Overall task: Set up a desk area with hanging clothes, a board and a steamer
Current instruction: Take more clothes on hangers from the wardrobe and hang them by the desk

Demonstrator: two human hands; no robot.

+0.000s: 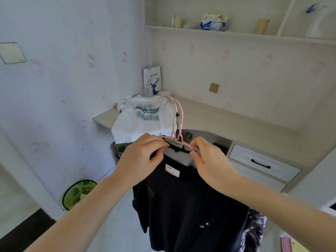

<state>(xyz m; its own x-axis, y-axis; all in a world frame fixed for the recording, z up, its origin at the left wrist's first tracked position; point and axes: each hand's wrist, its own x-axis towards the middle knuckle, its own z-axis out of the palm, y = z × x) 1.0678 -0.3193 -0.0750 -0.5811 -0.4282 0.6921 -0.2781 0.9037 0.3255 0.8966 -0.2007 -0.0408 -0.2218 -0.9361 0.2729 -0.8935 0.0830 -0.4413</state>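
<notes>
Both my hands hold a stack of pink hangers [177, 122] with clothes on them, lifted in front of the desk [227, 120]. My left hand [143, 157] pinches the left shoulder of the hangers and the black collar. My right hand [211, 157] grips the right shoulder. A black garment [181, 206] with a white neck label hangs straight down from them, with a grey one showing at the collar. A white printed T-shirt [140, 117] lies on the desk's left end, draping over its edge. No board or steamer is in view.
A paper bag with a deer print [152, 80] stands in the desk corner. A wall socket [214, 87] sits above the desk. The drawer [261, 164] is at the right. A shelf [236, 34] above holds packets. A green round bin [78, 193] stands on the floor at left.
</notes>
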